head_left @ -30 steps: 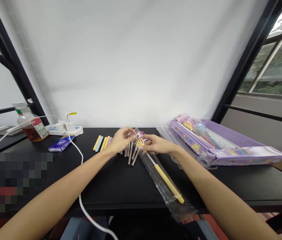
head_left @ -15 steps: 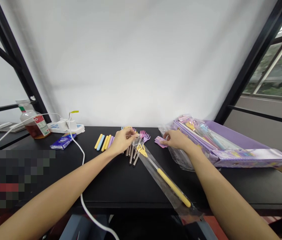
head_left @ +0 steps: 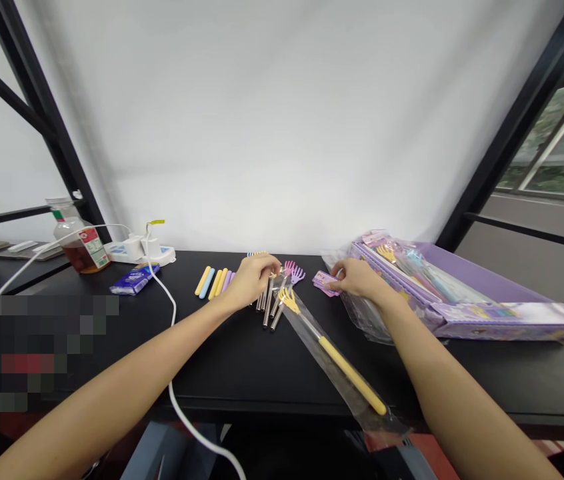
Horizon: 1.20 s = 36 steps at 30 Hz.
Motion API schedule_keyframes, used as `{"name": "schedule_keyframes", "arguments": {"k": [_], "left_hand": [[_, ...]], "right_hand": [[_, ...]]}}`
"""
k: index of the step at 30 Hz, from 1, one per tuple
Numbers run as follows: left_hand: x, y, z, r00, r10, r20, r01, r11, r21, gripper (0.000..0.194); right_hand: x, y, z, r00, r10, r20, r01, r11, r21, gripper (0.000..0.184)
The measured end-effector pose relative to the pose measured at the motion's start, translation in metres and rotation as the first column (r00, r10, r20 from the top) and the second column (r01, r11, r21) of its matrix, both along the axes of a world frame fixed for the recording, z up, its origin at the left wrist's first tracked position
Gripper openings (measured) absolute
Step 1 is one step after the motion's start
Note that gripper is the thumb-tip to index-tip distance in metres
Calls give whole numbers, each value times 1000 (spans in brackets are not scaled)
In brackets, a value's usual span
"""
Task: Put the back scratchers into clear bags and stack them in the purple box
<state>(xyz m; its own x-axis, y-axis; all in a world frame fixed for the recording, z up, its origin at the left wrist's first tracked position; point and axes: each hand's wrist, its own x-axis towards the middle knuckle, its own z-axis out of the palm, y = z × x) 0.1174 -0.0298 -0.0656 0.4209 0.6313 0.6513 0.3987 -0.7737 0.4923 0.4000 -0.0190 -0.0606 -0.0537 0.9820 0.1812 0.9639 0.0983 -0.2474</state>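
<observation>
My left hand [head_left: 252,279] is closed in a pinch at the upper end of a clear plastic sleeve [head_left: 307,341]. Inside the sleeve lies a back scratcher [head_left: 352,375] with a yellow claw head and yellow handle, slanting toward the table's front edge. Under and beside that hand are metal rods [head_left: 267,313] with claw heads, the pink and purple heads [head_left: 296,272] showing at their right. My right hand [head_left: 359,279] has its fingers closed on a small stack of pink printed cards [head_left: 326,283] resting on the table. Coloured handles [head_left: 205,283] in yellow, blue and purple lie left of my left hand.
At right an open purple box [head_left: 487,320] holds bagged back scratchers, with loose clear plastic beside it. A blue packet [head_left: 135,279], a white power strip [head_left: 162,255] and a bottle of brown liquid [head_left: 79,247] stand at left. A white cable [head_left: 174,373] crosses the black table [head_left: 232,380].
The whole view has shifted slightly, so things appear a little further right. Both hands keep nearly the same places, at the sleeve's end and on the cards.
</observation>
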Motion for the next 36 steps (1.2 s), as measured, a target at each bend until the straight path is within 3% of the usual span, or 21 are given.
{"name": "schedule_keyframes", "arguments": {"k": [5,12,17,20,24,27,31,36], "left_hand": [[3,-2,1,999,29,-16,-29,1000,11,23],[3,1,-4,994,-26,103,34,996,-80,10],[8,-6,1,984,52,171,-19,982,-190,12],[11,-10,4,977,54,207,-7,975,-223,13],[13,-10,4,972,35,231,25,967,-253,14],[14,-7,1,972,27,235,46,954,-298,16],[14,-2,-4,955,-12,295,114,936,-332,13],[13,3,-8,940,-33,339,162,918,-362,24]], "right_hand": [[-2,-3,1,999,-17,-42,18,1000,15,27],[-4,-5,4,1000,-29,-9,30,998,60,21],[-5,-7,9,996,27,-85,-23,999,41,17],[-9,-12,15,970,119,-210,-93,987,131,22],[-25,-24,23,831,363,-422,-226,912,342,33],[-42,-32,25,707,480,-519,-271,862,429,38],[-60,-40,24,700,577,-421,-377,799,468,26],[-67,-42,23,704,651,-286,-456,722,521,24]]}}
